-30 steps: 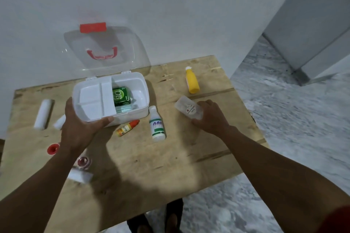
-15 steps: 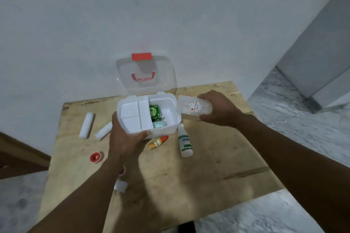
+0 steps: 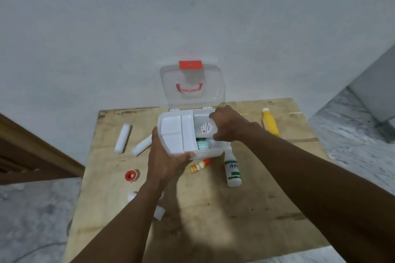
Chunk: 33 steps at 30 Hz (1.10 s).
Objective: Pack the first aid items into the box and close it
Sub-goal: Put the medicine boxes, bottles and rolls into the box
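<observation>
1. Gripping the near left corner of the white box [image 3: 210,152], the left hand [image 3: 165,160] has its thumb curled over the rim.
2. The right hand [image 3: 227,125] holds a clear packet [image 3: 206,130] with a round sticker, fingers curled round it, low over the box's right-hand compartment. I cannot tell whether it touches the bottom.
3. A green pack [image 3: 202,144] lies in that same compartment, towards the front, partly under the packet.
4. The clear lid [image 3: 205,83] stands open against the wall [image 3: 128,38], its red latch [image 3: 190,64] at the top.
5. On the wooden table [image 3: 213,220], a small orange bottle [image 3: 199,164] lies just beside the box's front wall. A white bottle [image 3: 233,170] lies to its right, and a yellow bottle [image 3: 270,123] lies beyond the right forearm.
6. Left of the box lie two white rolls [image 3: 123,137], with a red tape roll [image 3: 130,175] nearer the front edge.
</observation>
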Tool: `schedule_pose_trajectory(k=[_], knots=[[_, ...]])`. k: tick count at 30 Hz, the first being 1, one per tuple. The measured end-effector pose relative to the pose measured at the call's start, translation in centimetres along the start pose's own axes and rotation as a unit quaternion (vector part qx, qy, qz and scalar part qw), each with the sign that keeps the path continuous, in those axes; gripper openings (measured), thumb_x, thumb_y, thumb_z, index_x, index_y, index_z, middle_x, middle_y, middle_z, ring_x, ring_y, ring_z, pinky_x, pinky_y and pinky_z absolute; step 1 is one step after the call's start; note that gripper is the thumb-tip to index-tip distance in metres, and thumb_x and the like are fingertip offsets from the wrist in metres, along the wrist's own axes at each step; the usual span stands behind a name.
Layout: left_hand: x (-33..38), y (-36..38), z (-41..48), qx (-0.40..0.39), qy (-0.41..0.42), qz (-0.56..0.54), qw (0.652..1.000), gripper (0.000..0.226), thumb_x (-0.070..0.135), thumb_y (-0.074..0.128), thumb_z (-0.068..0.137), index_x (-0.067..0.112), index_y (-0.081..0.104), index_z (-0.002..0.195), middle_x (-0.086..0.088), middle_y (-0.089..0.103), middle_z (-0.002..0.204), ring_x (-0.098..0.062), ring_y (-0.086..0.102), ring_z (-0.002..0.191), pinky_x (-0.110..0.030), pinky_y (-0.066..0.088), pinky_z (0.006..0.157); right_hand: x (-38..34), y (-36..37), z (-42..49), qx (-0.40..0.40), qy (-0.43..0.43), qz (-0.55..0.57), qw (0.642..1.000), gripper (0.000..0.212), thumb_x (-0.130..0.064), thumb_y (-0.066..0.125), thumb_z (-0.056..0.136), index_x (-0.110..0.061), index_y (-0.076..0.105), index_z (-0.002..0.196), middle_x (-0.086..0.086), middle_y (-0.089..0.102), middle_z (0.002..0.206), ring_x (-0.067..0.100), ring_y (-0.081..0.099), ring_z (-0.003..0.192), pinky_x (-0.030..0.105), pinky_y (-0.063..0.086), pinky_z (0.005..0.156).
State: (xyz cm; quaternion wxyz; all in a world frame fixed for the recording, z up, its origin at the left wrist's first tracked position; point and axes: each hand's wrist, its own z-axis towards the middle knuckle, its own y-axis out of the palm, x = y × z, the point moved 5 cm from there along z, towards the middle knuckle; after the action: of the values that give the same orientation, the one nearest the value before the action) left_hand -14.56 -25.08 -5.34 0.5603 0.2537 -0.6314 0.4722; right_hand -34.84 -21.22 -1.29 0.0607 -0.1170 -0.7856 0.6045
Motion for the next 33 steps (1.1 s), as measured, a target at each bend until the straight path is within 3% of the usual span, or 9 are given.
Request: schedule_pose_trajectory(k=[4, 12, 18, 23, 27, 33], knots=[[0.0, 0.3, 0.0, -0.002, 0.009, 0.0, 1.0, 0.093, 0.032, 0.093, 0.057, 0.03, 0.038, 0.133, 0.019, 0.054, 0.12, 0.005, 0.054, 0.113, -0.01, 0.049, 0.08, 0.2, 1.0, 1.2, 0.011, -0.01, 0.035, 0.999, 0.052, -0.028, 0.069, 0.085, -0.006, 0.053, 0.13, 0.012, 0.057, 0.131, 0.027, 0.049, 0.121, 0.034, 0.031, 0.105], [0.5, 0.4, -0.2, 0.002, 0.007, -0.018, 1.0, 0.09, 0.035, 0.09, 0.057, 0.032, 0.039, 0.132, 0.023, 0.056, 0.118, 0.004, 0.056, 0.112, -0.007, 0.048, 0.079, -0.7, 3.2, 2.7, 0.017, -0.033, 0.116, 0.993, 0.058, -0.021, 0.073, 0.084, -0.005, 0.052, 0.136, 0.011, 0.054, 0.14, 0.027, 0.047, 0.13, 0.034, 0.036, 0.108], [0.9, 0.4, -0.3, -0.003, -0.003, -0.035, 0.999, 0.091, 0.038, 0.091, 0.056, 0.028, 0.04, 0.131, 0.029, 0.057, 0.113, 0.008, 0.056, 0.11, -0.005, 0.048, 0.077, -1.3, 4.5, 3.3, 0.073, -0.044, 0.175, 0.981, 0.06, -0.025, 0.082, 0.075, 0.002, 0.06, 0.124, 0.021, 0.062, 0.118, 0.035, 0.056, 0.108, 0.044, 0.047, 0.092], [0.4, 0.5, -0.1, -0.004, -0.012, -0.029, 1.0, 0.091, 0.037, 0.091, 0.056, 0.032, 0.039, 0.131, 0.028, 0.056, 0.115, 0.004, 0.056, 0.112, -0.008, 0.049, 0.078, -1.3, 4.4, 2.9, 0.15, -0.03, 0.214, 0.965, 0.056, -0.017, 0.087, 0.07, 0.011, 0.064, 0.113, 0.028, 0.066, 0.107, 0.043, 0.061, 0.098, 0.049, 0.051, 0.084], [0.2, 0.7, -0.1, -0.006, -0.008, -0.029, 1.0, 0.09, 0.032, 0.092, 0.058, 0.028, 0.04, 0.132, 0.022, 0.058, 0.116, 0.0, 0.057, 0.113, -0.009, 0.05, 0.08, -1.3, 5.2, 3.0, 0.156, -0.031, 0.218, 0.963, 0.052, -0.01, 0.092, 0.058, 0.011, 0.07, 0.1, 0.026, 0.07, 0.09, 0.044, 0.065, 0.084, 0.047, 0.056, 0.072], [0.6, 0.7, -0.1, -0.002, 0.0, -0.028, 1.0, 0.089, 0.034, 0.09, 0.059, 0.026, 0.04, 0.132, 0.02, 0.057, 0.117, 0.004, 0.056, 0.113, -0.005, 0.048, 0.08, -1.2, 5.1, 3.3, 0.168, -0.013, 0.24, 0.956, 0.052, -0.015, 0.086, 0.069, 0.005, 0.068, 0.113, 0.024, 0.068, 0.105, 0.039, 0.063, 0.095, 0.044, 0.052, 0.084]])
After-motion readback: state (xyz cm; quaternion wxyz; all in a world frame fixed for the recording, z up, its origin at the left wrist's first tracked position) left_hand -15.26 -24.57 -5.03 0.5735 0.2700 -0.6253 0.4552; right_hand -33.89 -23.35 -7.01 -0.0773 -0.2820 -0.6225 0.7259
